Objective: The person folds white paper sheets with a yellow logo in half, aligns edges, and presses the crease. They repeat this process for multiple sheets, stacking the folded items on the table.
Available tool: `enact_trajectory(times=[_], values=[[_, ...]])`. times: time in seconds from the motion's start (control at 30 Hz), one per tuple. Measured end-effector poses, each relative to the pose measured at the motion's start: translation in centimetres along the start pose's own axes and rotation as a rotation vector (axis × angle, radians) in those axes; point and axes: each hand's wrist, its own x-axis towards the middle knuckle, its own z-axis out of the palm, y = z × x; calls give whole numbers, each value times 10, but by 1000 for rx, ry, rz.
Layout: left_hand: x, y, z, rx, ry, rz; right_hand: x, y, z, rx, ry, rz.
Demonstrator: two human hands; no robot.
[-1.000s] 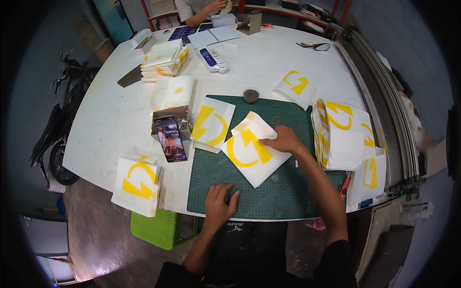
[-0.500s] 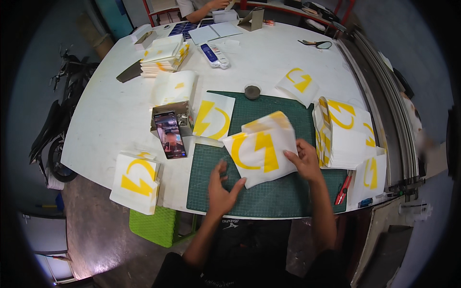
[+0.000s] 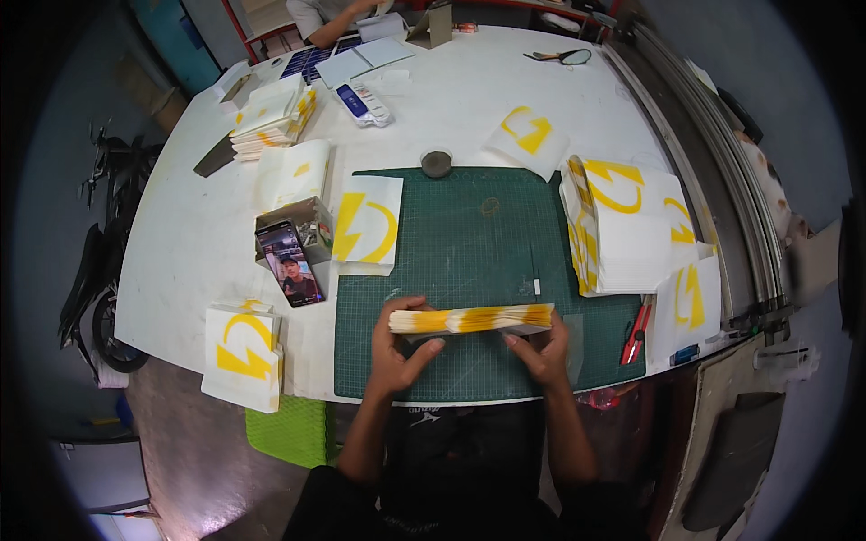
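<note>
Between my hands a stack of white sheets with yellow print (image 3: 471,320) stands edge-on, its layered edge facing up. My left hand (image 3: 397,353) grips its left end, the thumb on the near side. My right hand (image 3: 544,352) holds the right end in the same way. Beneath them lies a green cutting mat (image 3: 451,234). A single printed white sheet (image 3: 368,225) rests on the mat's left edge. On the right side stands a thick pile of similar printed sheets (image 3: 624,230), with another printed sheet (image 3: 690,302) beside it.
A phone (image 3: 290,263) leans on a small box (image 3: 311,225) at the left. More printed stacks (image 3: 242,356) lie near the front-left corner. A red cutter knife (image 3: 636,334) is on the right, a round dark dish (image 3: 437,164) behind the mat. Another person's arm (image 3: 338,25) shows at the far edge.
The stack has turned from lying tilted, print up, in my right hand to edge-on between both hands, nearer to me. My left hand has closed on its left end. The view has shifted slightly.
</note>
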Motion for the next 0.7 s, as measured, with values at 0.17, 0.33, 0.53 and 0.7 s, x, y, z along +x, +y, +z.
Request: enact_trajectory(times=[0.17, 0.33, 0.53, 0.7], values=[[-7, -6, 14, -91, 55, 24, 7, -6, 21, -127, -21, -135], [-7, -10, 11, -102, 75, 16, 15, -4, 9, -134, -25, -103], [-6, -11, 16, 33, 55, 183, 4, 4, 19, -33, 17, -163], [-10, -17, 16, 13, 79, 94, 3, 17, 25, -205, 44, -196]])
